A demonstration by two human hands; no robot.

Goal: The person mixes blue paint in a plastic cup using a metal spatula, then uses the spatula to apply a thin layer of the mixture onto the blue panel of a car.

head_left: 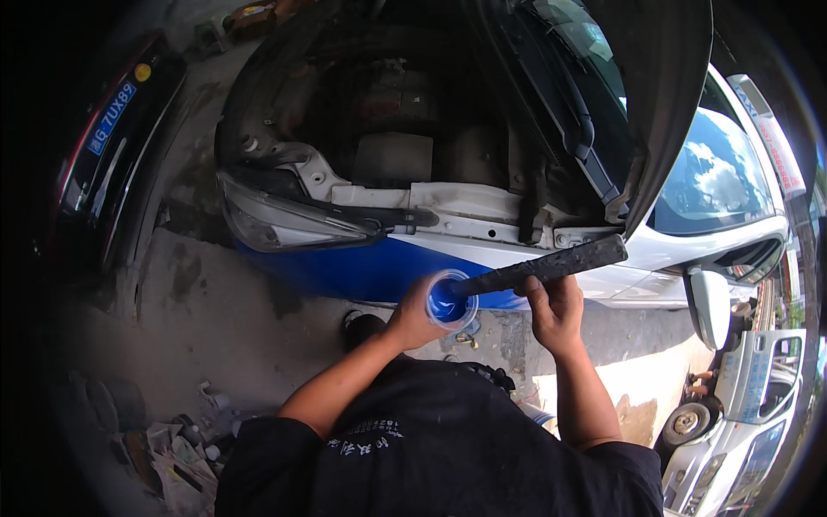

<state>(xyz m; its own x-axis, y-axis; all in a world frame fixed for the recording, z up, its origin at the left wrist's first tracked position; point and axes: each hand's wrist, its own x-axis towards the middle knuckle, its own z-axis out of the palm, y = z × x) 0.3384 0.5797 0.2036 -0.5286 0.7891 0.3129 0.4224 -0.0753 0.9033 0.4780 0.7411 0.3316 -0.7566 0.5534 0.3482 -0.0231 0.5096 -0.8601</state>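
In front of my body my left hand (410, 320) is wrapped round a clear plastic cup (474, 312) with blue paint (447, 303) in it. My right hand (556, 317) grips a long dark stick (551, 266), crusted on its surface. The lower end of the stick dips into the cup, and its other end points up to the right. Just beyond the cup is the car's fender (345, 269), blue along its front part and white further right. A headlight (293, 220) sits above the blue area.
The car's hood (680, 77) stands raised over the engine bay (405, 112). A white side mirror (710, 310) juts out at the right. A dark car (116, 164) stands at the left, a white vehicle (741, 414) at the lower right. Litter (177, 457) lies on the floor at the lower left.
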